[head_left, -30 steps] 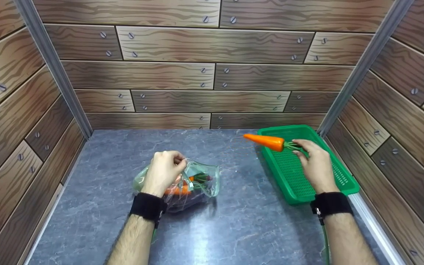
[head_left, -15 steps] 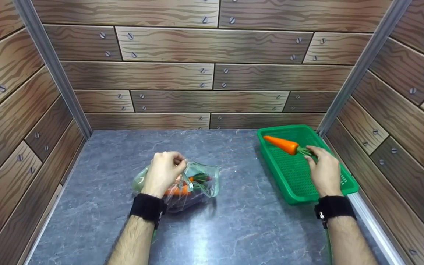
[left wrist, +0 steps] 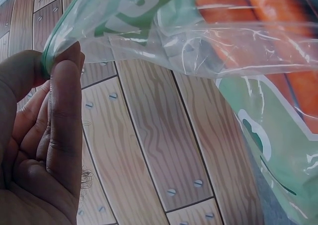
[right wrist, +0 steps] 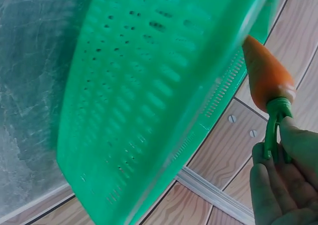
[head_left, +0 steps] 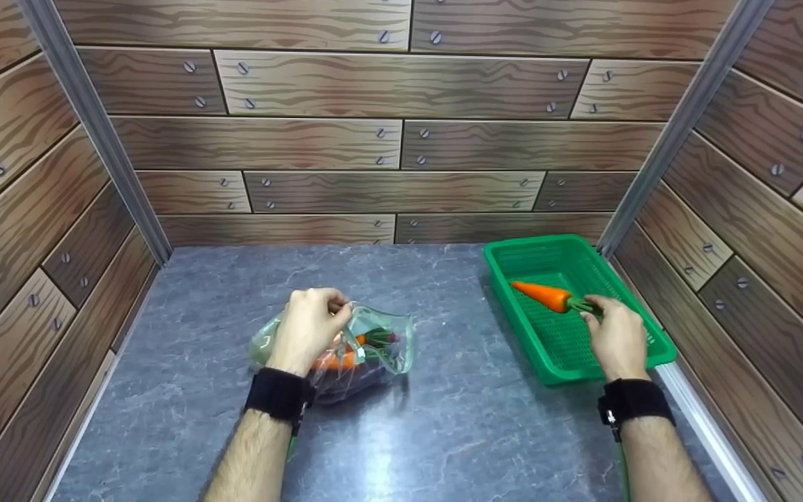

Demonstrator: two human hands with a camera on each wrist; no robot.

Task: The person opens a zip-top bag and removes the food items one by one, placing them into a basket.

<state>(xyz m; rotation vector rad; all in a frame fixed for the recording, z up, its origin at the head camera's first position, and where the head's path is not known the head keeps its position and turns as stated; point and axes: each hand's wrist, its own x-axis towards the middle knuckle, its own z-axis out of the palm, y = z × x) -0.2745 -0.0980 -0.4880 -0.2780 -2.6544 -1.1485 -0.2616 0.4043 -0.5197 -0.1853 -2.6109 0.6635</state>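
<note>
Our right hand (head_left: 617, 338) pinched the carrot (head_left: 544, 296) by its stalks (head_left: 578, 305), leaving its body free over, perhaps within, the basket (head_left: 562, 341), while our left hand (head_left: 307, 328) pinched the bag (head_left: 405, 348), steadying it, we judged.

Left wristband (head_left: 278, 393) and right wristband (head_left: 638, 400), both wide and black
A small silvery fitting (head_left: 610, 417) sits on the right one, a thin green cable (head_left: 624, 466) at its near side.

A back wall (head_left: 318, 143) of wood-grain boards with screw heads fills twelve o'clock; a second wall (head_left: 18, 237) stands at nine, a third wall (head_left: 757, 223) at three. One grey metal post (head_left: 96, 132) marks the corner at ten, another post (head_left: 684, 125) at two. The veined grey table (head_left: 471, 411) spreads toward six, catching a white glare (head_left: 378, 466).
</note>
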